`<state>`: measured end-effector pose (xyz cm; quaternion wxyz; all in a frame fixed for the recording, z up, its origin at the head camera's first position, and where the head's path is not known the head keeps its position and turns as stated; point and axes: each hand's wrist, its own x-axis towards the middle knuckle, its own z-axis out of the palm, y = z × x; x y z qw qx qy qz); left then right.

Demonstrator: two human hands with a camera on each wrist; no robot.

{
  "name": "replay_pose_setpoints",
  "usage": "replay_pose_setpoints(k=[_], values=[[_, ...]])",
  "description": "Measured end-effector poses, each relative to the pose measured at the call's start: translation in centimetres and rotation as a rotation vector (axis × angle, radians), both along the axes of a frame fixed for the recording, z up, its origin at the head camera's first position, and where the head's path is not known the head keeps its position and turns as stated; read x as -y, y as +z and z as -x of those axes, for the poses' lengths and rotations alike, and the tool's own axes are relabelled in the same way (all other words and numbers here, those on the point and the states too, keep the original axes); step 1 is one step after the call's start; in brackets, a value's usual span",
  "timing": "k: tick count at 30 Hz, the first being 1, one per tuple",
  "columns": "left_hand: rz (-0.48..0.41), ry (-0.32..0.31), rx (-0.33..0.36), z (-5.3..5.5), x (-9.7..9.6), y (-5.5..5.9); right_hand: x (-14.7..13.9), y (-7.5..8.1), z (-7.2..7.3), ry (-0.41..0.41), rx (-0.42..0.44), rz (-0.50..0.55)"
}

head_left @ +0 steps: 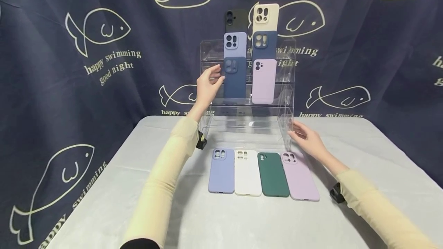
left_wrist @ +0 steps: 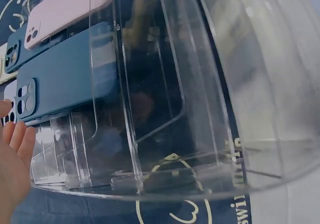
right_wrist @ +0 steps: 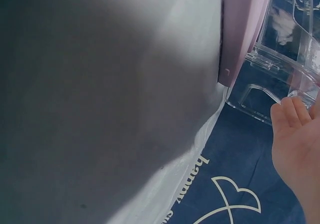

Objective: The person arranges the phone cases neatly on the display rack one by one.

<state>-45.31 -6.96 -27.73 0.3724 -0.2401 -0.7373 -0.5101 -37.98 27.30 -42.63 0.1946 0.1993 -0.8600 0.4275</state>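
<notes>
A clear stepped display stand point(head_left: 249, 124) rises at the back of the table, bearing phone cases in two columns. My left hand point(head_left: 209, 83) is beside the lowest dark blue phone case point(head_left: 235, 83) of the left column, fingers loosely bent, fingertips right at its left edge. In the left wrist view that case point(left_wrist: 70, 73) leans in its tier, the fingers point(left_wrist: 22, 141) close to its camera end. My right hand point(head_left: 308, 139) is at the stand's lower right side, its fingertips touching the clear side panel. The right wrist view shows its fingers point(right_wrist: 290, 113) nearly straight there.
In front of the stand lie a periwinkle case point(head_left: 222, 176), a white case point(head_left: 247, 178), a green case point(head_left: 274, 178) and a lilac case point(head_left: 301, 180) in a row. Another lilac case point(head_left: 264, 82) fronts the right column. A dark fish-print curtain point(head_left: 104, 68) hangs behind.
</notes>
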Motion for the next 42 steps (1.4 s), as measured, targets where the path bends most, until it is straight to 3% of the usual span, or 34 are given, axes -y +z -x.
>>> replay_pose_setpoints(k=[7,17,21,42], values=[[0.039,-0.034,0.005,-1.2,1.3,-1.2,0.1,0.4,0.0,0.003,0.002,-0.002],[0.111,-0.066,0.034,-3.0,2.4,-4.1,0.2,0.5,-0.3,0.0,-0.006,-0.002],[0.127,-0.111,0.075,-3.5,2.8,-5.3,0.3,0.4,-0.2,-0.002,-0.013,-0.005],[0.255,-0.176,0.22,-6.8,5.5,-10.7,0.2,0.3,-0.2,-0.011,-0.017,-0.017]])
